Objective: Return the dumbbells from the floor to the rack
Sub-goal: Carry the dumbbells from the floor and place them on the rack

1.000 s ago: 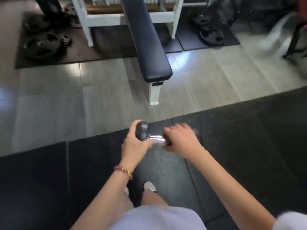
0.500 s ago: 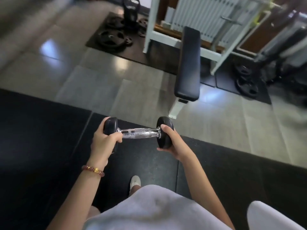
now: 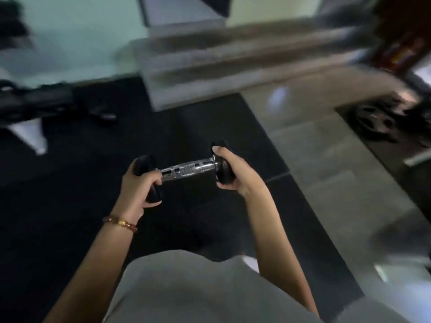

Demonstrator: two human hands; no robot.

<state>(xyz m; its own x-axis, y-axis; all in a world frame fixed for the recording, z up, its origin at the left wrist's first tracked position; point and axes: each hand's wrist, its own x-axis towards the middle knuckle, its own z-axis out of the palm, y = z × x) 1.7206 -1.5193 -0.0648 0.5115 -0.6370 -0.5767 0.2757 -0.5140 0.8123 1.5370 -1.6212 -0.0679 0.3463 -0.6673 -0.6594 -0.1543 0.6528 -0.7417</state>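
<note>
Head view. A dumbbell (image 3: 186, 170) is held clear of the ground in front of the person's body, above a black rubber mat (image 3: 70, 206). Its chrome handle lies nearly level, the right end a little higher, and is bare between the two hands.

The left hand (image 3: 137, 185) grips the left black head, with its fingers curled round the rim so that their tips reach the inner face beside the handle. The right hand (image 3: 238, 173) grips the right black head, with the thumb laid over the top edge and the fingers wrapped underneath. A beaded bracelet (image 3: 121, 222) circles the left wrist. A pale garment (image 3: 198, 287) fills the lower centre of the view.

To the right of the mat runs a grey tiled floor (image 3: 338, 183), and at its far right a dark weight plate (image 3: 373, 122) lies flat. Dark equipment (image 3: 46, 103) at the left edge is too blurred to identify, as is most of the background.
</note>
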